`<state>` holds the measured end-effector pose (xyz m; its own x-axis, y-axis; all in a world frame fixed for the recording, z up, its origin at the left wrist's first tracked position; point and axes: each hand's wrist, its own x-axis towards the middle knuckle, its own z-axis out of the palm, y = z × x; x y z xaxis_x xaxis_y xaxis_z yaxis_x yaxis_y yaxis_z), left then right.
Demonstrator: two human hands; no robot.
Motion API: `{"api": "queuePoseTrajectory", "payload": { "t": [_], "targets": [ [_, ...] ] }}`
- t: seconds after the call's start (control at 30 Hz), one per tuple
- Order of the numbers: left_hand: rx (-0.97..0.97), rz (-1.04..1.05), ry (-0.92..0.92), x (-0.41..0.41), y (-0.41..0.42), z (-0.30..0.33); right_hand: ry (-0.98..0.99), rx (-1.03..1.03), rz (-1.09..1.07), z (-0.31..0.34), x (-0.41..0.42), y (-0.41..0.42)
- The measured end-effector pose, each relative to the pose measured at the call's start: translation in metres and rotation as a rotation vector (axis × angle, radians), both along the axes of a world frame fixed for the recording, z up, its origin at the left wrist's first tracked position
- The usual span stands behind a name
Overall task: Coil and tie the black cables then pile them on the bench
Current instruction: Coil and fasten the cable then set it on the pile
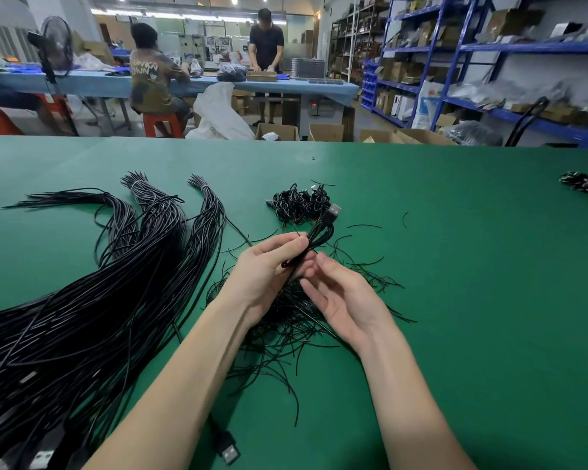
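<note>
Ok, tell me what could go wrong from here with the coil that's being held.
1. The left hand pinches the coiled cable untied, while the right hand is open beside it, so the loops may spring loose.
2. Loose tie strands lie tangled right under the hands; one could snag and drag others along.
3. The pile of finished coils sits close to the long uncoiled cables, so a tossed coil might land among them.
</note>
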<state>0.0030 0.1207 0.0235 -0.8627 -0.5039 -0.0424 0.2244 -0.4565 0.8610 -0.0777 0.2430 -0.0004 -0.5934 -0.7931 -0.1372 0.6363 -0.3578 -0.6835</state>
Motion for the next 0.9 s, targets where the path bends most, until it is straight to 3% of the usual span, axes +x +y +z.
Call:
{"api": "queuePoseTrajectory", "payload": {
  "t": [0.27,0.37,0.47,0.6,0.8,0.9],
  "targets": [
    [0.049,-0.037,-0.017,0.002,0.002,0.000,-0.293,-0.100,0.129,-0.001,0.006,-0.001],
    [-0.024,-0.152,-0.071,0.007,-0.003,0.005,-0.274,-0.081,0.164,-0.004,0.002,0.003],
    [-0.182,-0.330,-0.116,0.018,-0.014,0.013,-0.049,0.059,0.184,-0.003,-0.009,0.013],
    [-0.546,-0.425,-0.260,0.028,-0.022,0.022,0.401,0.346,0.211,0.004,-0.018,0.020],
    [-1.128,-0.230,-0.467,0.022,-0.017,0.028,0.957,0.646,-0.018,0.023,-0.024,0.019],
    [-1.235,-0.020,-0.471,0.016,-0.009,0.026,1.224,0.751,-0.216,0.028,-0.021,0.011]
  ]
}}
